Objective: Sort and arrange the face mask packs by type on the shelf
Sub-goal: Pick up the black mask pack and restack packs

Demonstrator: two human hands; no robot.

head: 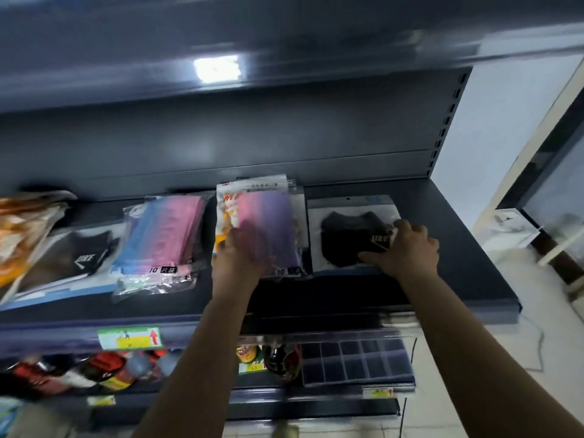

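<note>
On the shelf (442,235), the left hand (241,251) lies flat, fingers apart, on the pink-purple mask pack (268,229); just right of it, the right hand (403,248) pinches the black mask pack (344,238).

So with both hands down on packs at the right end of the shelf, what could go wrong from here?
1. The left hand presses on a pink-purple pack atop a stack; sliding it could drag the orange-print pack beneath out of line.
2. The blue-pink pack pile sits skewed, its bottom edge near the shelf front; a nudge might tip it off.
3. A black mask pack lies far left, away from the one under the right hand, so types remain split.
</note>
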